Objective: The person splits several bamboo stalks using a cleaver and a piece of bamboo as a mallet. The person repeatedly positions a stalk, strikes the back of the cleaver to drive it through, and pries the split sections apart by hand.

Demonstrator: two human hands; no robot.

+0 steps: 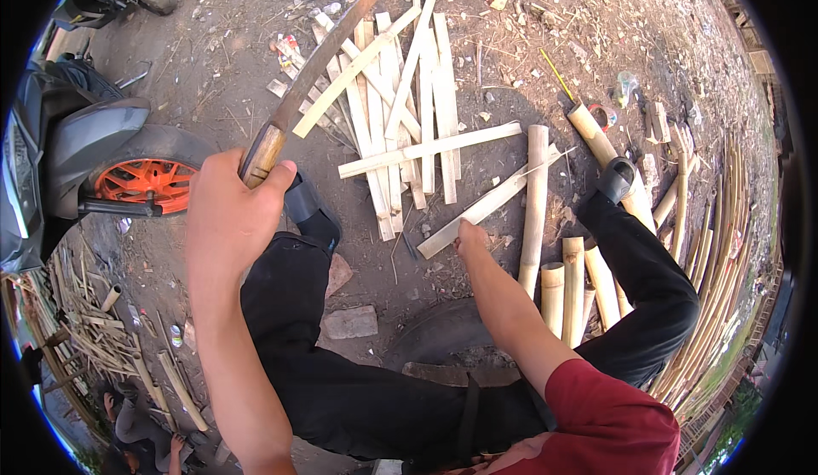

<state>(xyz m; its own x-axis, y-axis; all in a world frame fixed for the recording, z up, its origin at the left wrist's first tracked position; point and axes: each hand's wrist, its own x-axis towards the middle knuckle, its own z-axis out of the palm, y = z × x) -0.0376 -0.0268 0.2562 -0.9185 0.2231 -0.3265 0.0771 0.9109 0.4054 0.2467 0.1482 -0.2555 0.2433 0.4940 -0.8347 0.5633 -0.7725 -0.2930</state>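
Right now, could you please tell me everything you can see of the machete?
The machete has a long, slightly curved blade, brownish and rusty-looking, and a handle that looks wooden, brown with darker patches. The left hand grips the handle, its lower end hidden in the fist. The blade slants up and to the right in the picture, its far end reaching the top. In this view it passes in front of some pale strips; only the hand clearly touches it.

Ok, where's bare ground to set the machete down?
Mostly bare dirt lies between the orange-rimmed motorcycle wheel and the bamboo slats. A smaller patch separates the slat ends from the grey brick. It's crowded at the slats themselves and around the bamboo poles beside the right leg.
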